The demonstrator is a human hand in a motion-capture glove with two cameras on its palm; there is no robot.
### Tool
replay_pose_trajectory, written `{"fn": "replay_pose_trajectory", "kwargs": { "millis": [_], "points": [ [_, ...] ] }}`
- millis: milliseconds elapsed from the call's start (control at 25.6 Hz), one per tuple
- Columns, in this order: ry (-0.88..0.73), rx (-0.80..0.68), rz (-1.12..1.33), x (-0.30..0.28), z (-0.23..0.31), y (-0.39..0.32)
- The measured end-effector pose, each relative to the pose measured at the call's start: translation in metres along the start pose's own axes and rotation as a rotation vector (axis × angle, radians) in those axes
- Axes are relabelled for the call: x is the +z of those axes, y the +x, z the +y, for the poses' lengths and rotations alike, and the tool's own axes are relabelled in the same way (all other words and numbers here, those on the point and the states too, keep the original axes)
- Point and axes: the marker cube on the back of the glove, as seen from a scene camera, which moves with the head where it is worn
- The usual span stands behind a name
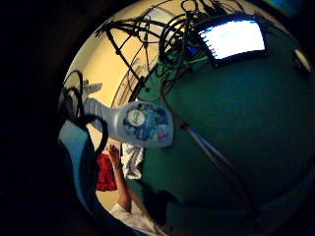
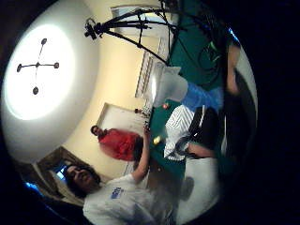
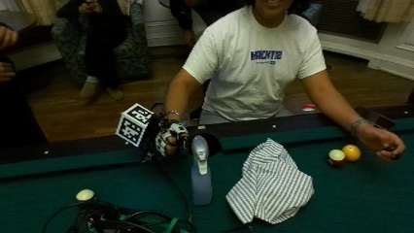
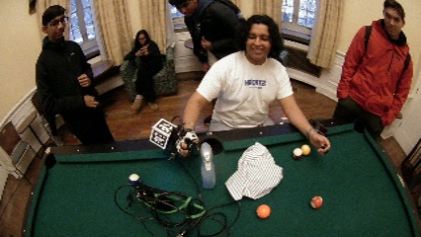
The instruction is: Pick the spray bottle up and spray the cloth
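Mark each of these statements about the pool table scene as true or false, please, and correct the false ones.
1. The spray bottle stands upright on the green table. True.
2. The gloved right hand holds the bottle up in the air. False: the hand is beside the bottle's head, near the table's rail, and the bottle stands on the felt.
3. The striped cloth lies on the table next to the bottle. True.
4. The cloth is folded flat and neat. False: it lies crumpled, with a raised peak.
5. Two balls lie near the person's bare hand. True.
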Motion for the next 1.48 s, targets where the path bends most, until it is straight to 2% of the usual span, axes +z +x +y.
{"fn": "replay_pose_trajectory", "kwargs": {
  "millis": [507,897,1483],
  "points": [
    [0.008,0.0,-0.073,-0.001,-0.002,-0.004],
    [-0.163,0.018,-0.046,0.02,0.002,-0.014],
    [-0.099,0.025,-0.144,0.084,-0.022,-0.006]
  ]
}}
